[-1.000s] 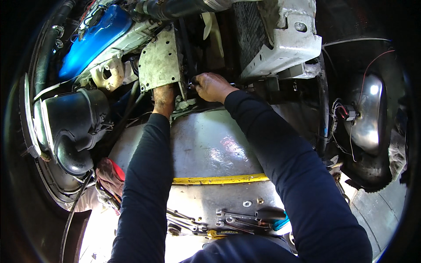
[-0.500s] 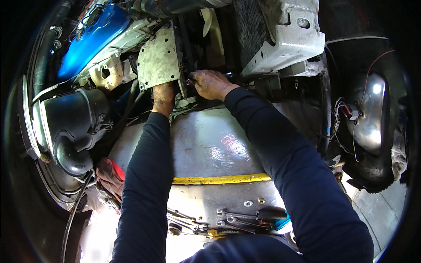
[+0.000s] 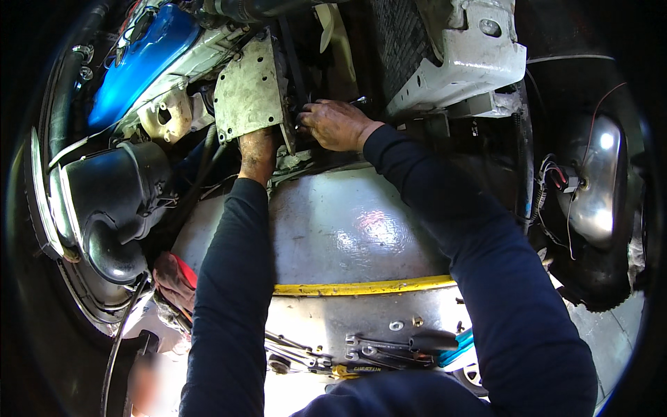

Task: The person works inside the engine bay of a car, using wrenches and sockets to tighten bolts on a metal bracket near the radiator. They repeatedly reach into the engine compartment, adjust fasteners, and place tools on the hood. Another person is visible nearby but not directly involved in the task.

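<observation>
Right arm: since the earlier frame I see it swing slightly outward, its cuff riding a little higher; the view drifts too, so more of a bright blue item [image 3: 456,351] shows beside the sleeve.
Left hand: this hand [image 3: 256,153] stays reached up beneath the lower edge of the pale metal plate [image 3: 248,90]; only its wrist end is visible to me, so I cannot tell how its fingers stand.
Right hand: from my end this hand [image 3: 336,126] sits palm down just right of the plate, fingers bent and close together, tips at the dark gap by its edge; whether they clamp on something I cannot tell.
Plate: tilted, pierced by small holes along its margins, between the blue engine cover [image 3: 144,61] and the right hand.
Upper right: I have a pale metal frame [image 3: 472,73] next to a dark mesh core [image 3: 401,43].
Below the hands: a shiny grey panel [image 3: 347,215] ends at a yellow strip [image 3: 361,286].
Near the body: I make out wrenches [image 3: 382,343], with a washer [image 3: 396,325] and a brassy nut [image 3: 417,321] just beyond.
Left side: a black ribbed housing [image 3: 114,184], with a reddish cloth [image 3: 171,281] below it.
</observation>
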### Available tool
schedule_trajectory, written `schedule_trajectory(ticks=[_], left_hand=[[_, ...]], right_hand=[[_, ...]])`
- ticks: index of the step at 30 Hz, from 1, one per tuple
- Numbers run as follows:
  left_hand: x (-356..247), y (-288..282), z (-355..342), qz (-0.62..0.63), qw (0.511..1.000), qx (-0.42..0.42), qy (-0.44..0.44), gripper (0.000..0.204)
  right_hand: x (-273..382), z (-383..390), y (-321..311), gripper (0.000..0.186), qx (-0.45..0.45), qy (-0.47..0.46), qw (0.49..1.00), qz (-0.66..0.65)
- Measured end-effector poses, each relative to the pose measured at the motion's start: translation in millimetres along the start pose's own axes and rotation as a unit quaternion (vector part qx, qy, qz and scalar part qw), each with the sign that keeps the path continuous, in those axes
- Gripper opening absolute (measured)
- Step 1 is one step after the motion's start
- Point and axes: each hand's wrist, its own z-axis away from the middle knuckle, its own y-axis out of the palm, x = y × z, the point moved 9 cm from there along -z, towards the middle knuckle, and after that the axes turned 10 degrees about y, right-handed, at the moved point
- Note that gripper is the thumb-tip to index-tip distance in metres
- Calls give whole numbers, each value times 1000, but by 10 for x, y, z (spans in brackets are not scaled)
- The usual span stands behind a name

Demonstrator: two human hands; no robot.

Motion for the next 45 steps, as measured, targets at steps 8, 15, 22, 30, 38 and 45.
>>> schedule_trajectory(ticks=[8,15,22,30,38,45], left_hand=[[-46,6,-64,-131,987,28,88,41],[-262,92,-14,-396,895,82,189,49],[-363,93,2,-378,898,73,212,49],[-152,81,-54,-363,911,64,184,49],[-171,87,-26,-374,903,99,185,47],[-318,44,-18,-319,926,37,201,47]], right_hand=[[-222,-38,100,36,32,164,961,-218],[-226,-15,282,37,84,222,951,-200],[-36,-130,482,36,76,26,995,62],[-456,-80,564,37,237,267,914,-192],[-230,-108,311,44,86,153,979,-106],[-387,152,700,24,229,460,737,-440]])
